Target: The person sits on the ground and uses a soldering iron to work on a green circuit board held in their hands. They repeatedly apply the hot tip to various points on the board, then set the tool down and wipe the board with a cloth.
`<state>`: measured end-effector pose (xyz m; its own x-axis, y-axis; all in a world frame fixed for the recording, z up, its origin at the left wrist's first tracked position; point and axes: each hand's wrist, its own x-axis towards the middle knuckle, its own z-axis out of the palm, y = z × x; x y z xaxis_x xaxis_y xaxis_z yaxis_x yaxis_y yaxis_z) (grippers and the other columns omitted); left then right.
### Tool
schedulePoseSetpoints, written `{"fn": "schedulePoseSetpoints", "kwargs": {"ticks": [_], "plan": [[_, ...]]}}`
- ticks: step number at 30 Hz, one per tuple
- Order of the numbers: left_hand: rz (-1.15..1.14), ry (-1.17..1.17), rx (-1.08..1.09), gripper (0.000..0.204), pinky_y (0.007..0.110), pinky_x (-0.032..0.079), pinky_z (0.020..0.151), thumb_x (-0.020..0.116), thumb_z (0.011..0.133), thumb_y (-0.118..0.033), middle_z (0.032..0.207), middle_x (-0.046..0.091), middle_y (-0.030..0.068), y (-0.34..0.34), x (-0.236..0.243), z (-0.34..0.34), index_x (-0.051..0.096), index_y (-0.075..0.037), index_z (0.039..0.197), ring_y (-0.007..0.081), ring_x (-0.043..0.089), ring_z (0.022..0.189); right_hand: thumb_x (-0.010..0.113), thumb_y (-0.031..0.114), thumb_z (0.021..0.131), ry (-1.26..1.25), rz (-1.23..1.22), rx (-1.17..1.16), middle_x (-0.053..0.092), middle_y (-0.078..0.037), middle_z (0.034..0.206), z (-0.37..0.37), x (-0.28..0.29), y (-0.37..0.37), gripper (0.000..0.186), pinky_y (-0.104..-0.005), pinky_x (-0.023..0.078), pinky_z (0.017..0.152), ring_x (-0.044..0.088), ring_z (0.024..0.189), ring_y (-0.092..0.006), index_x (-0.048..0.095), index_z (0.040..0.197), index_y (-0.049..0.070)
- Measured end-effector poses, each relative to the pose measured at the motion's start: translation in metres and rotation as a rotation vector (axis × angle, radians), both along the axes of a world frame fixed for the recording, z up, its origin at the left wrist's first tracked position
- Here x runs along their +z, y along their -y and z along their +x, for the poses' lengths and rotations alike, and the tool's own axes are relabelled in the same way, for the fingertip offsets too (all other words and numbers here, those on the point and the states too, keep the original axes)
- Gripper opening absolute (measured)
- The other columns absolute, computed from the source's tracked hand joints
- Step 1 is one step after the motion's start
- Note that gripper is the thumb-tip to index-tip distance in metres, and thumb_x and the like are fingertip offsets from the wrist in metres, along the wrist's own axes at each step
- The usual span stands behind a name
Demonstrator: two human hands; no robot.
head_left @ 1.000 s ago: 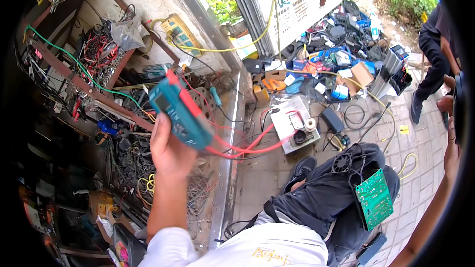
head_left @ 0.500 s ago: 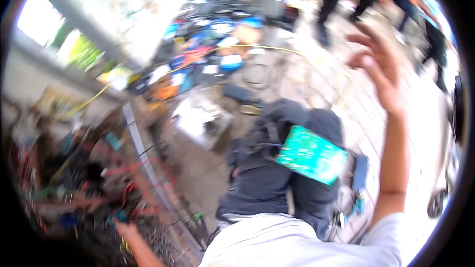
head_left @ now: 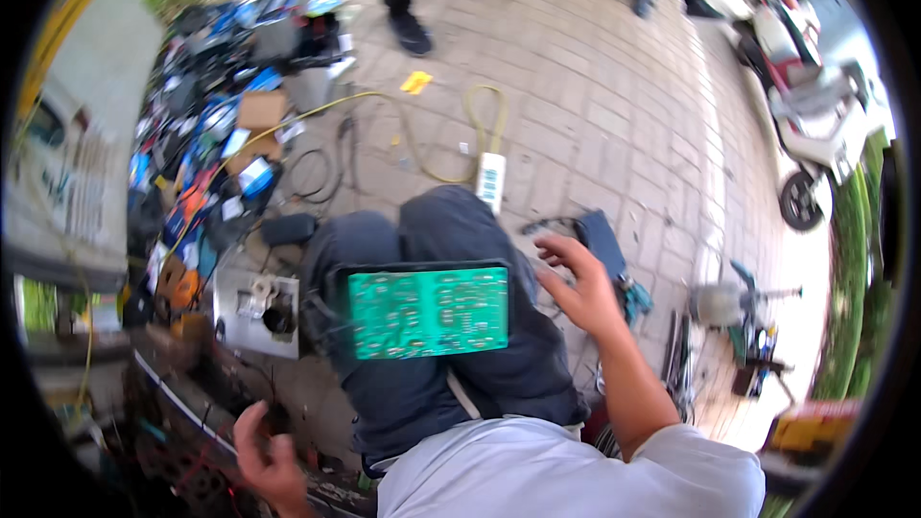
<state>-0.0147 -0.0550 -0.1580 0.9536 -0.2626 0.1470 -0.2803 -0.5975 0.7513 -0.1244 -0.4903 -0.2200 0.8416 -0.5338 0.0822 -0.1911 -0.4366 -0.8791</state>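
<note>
A green circuit board (head_left: 428, 312), solder side up, rests across my thighs in dark trousers. My right hand (head_left: 580, 283) is raised just right of it, fingers apart and holding nothing, beside a dark flat slab (head_left: 600, 240) and teal tool (head_left: 633, 297) on the paving. Low at the left, my left hand (head_left: 273, 456) has curved, separated fingers and nothing visible in it, near dark cluttered parts and wires. A pale metal box (head_left: 232, 312) with round parts inside lies left of my knees. A white power strip (head_left: 490, 182) lies beyond my knees.
A heap of electronics and boxes (head_left: 260, 110) covers the left side, beside a white panel (head_left: 82, 115). Several people (head_left: 408, 24) stand on the paving ahead. A white scooter (head_left: 806, 125), tools (head_left: 718, 305) and a yellow cord (head_left: 413, 139) occupy the surroundings.
The view has swung right. My left hand, earlier lifting a teal multimeter with red leads, is now low and open. My right hand has come down beside the board, which now lies level across my thighs.
</note>
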Motion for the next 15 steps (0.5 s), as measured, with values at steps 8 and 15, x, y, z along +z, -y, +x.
{"fn": "schedulePoseSetpoints", "kwargs": {"ticks": [8,15], "plan": [[0.629,0.470,-0.867,0.098,0.064,0.021,0.111,0.073,0.070,-0.060,0.149,0.033,0.0258,0.185,0.038,0.061,0.037,-0.003,0.140,0.0479,0.031,0.136,0.070,0.021,0.077,-0.518,0.024,-0.665,0.069,-0.018,0.094,-0.123,-0.204,0.052,0.035,-0.0411,0.052,0.080,0.067,0.089,-0.0330,0.068,0.106,0.000],[0.740,0.318,-1.025,0.115,0.054,0.028,0.110,0.088,0.046,-0.032,0.139,0.043,0.0217,0.225,0.044,0.070,0.034,0.002,0.142,0.0421,0.040,0.128,0.069,0.019,0.074,-0.665,0.140,-0.905,0.070,-0.019,0.094,-0.159,-0.274,0.043,0.027,-0.0432,0.052,0.083,0.067,0.092,-0.0366,0.070,0.095,0.002]]}}
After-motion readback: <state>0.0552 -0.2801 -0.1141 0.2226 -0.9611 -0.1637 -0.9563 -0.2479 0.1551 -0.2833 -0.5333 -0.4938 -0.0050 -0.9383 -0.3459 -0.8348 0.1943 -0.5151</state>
